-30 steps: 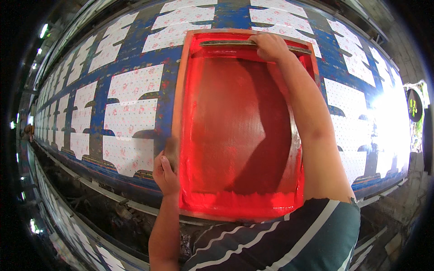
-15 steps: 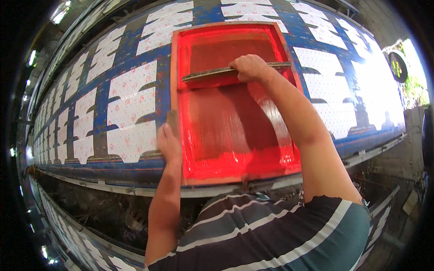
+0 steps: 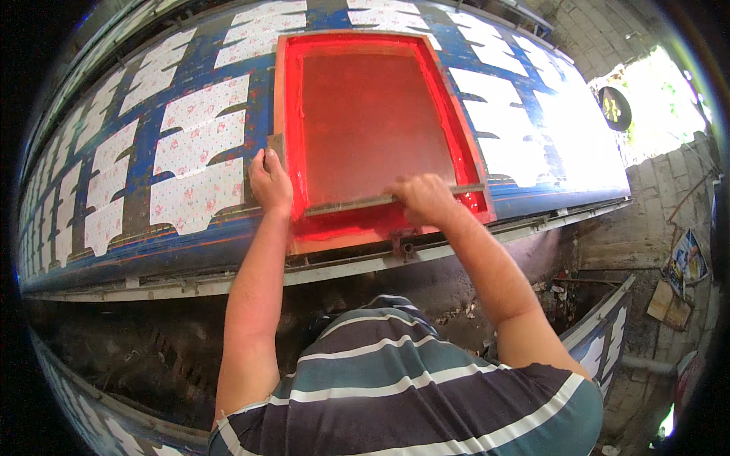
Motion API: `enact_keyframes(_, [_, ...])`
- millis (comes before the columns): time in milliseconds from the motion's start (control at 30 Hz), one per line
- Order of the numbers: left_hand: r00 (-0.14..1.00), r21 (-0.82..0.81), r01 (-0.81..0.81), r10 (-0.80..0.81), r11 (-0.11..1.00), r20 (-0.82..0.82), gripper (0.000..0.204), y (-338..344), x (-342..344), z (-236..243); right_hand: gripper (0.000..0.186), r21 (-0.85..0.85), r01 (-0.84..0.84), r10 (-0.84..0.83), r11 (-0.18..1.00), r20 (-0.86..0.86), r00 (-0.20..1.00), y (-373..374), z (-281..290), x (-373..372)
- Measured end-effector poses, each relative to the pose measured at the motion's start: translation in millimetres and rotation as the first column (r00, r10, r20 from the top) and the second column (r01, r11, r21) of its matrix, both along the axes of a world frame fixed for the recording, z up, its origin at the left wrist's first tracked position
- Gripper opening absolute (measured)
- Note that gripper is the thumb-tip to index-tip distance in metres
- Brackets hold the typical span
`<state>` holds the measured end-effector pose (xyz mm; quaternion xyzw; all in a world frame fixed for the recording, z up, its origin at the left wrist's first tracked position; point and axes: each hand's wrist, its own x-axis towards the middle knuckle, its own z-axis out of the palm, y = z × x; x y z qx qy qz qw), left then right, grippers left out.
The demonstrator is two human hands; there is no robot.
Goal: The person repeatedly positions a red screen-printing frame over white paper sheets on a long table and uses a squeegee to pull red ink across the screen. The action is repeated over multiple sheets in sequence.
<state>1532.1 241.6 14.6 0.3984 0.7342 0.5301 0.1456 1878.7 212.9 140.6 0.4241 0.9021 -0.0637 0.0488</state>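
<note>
A long thin bar (image 3: 346,206) is gripped near its middle by the right hand (image 3: 426,199), whose slightly blurred fingers are curled together over it, inside a screen frame (image 3: 280,91). Beyond those fingers, smooth reddish-brown mesh (image 3: 372,114) is exposed; on their near side, wet red ink (image 3: 351,224) is gathered between the bar and the frame's near rail. At the frame's left edge, the left hand (image 3: 271,182) is placed just below a small brown tab (image 3: 274,143); whether the tab is pinched by its fingers cannot be told. To the left of those fingers, white patterned pieces (image 3: 199,176) are laid in rows on a blue table (image 3: 262,87). With one hand only on the bar, pressure is probably best spread equally to both ends, the blade's tilt held constant, the near rail met gently and the frame kept from shifting by the left hand.
</note>
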Motion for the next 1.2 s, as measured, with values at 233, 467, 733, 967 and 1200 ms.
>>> enact_keyframes(233, [0.991, -0.109, -0.098, 0.087, 0.989, -0.106, 0.071, 2.4, 5.2, 3.6, 0.052, 0.053, -0.029, 0.038, 0.998, -0.188, 0.981, -57.5, -4.4, 8.6])
enact_keyframes(467, [0.984, -0.321, -0.063, 0.006, 0.945, -0.177, 0.055, 0.7, 1.0, 10.2, 0.067, 0.187, -0.134, 0.196, 0.973, -0.368, 0.909, -91.2, -14.4, 32.9])
enact_keyframes(733, [1.000, -0.128, 0.006, -0.006, 0.992, 0.001, 0.041, 6.5, -8.3, -6.6, 0.034, 0.160, 0.039, 0.093, 0.986, -0.740, 0.667, -75.5, -9.1, 163.1])
enact_keyframes(967, [0.988, -0.228, -0.129, 0.105, 0.965, -0.111, 0.042, 11.4, -1.8, 3.9, 0.055, 0.077, 0.448, -0.296, 0.891, -0.649, 0.701, -11.4, -33.2, 233.6])
enact_keyframes(1200, [0.996, -0.205, -0.072, 0.061, 0.976, -0.057, 0.041, 4.1, 2.3, 6.5, 0.076, -0.154, 0.548, -0.533, 0.822, -0.544, 0.647, 19.6, -64.5, 224.0])
